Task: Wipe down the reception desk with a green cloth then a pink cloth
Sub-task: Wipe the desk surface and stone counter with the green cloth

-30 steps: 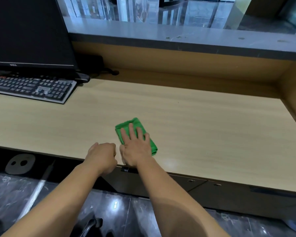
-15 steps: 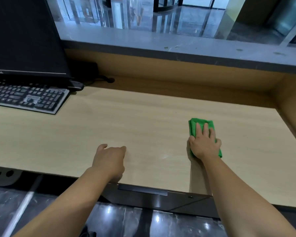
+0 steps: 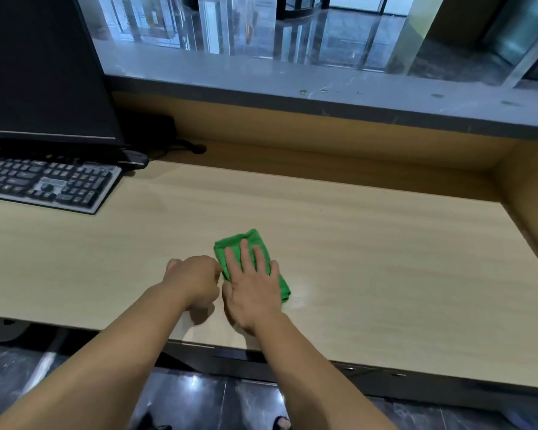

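The right hand point(image 3: 252, 293) lies flat on the folded green cloth point(image 3: 251, 235), fingers straight and spread. This probably puts even pressure across the pad so it drags cleanly over the wooden surface point(image 3: 385, 259). The cloth sits near the front edge, towards 6 o'clock from the surface's middle. At 9 o'clock of the cloth, just beside it, the left hand point(image 3: 193, 280) rests with its fingers curled and appears to hold nothing, likely as a brace. The keyboard point(image 3: 44, 184) stays well apart at 10 o'clock. No pink cloth is in view, so this looks like the first pass.
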